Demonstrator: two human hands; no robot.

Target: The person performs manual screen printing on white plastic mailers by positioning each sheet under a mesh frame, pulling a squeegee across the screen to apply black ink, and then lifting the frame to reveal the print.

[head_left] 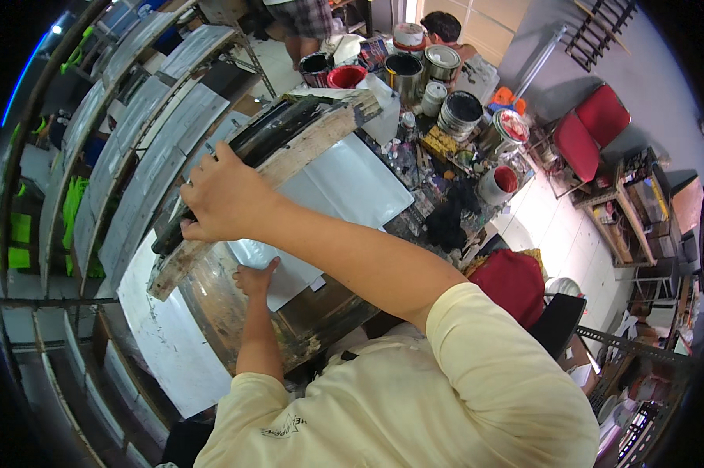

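Note:
My right hand (223,195) reaches across and is closed around the ink-stained wooden frame (266,168), apparently a printing screen. The frame is tilted up over the worktable, with black ink along its upper side. Below it lies a glossy white plastic sheet (352,183) on a worn brown board (219,300). My left hand (254,282) rests at the near left edge of the sheet, under the raised frame. Its thumb is stretched out; the other fingertips are partly hidden.
Ink cans and paint tubs (461,109) crowd the table's far right, beside a black rag (453,214). Racks holding pale sheets (161,156) stand close on the left. A red chair (594,132) is at the right. Two other people (442,27) are at the back.

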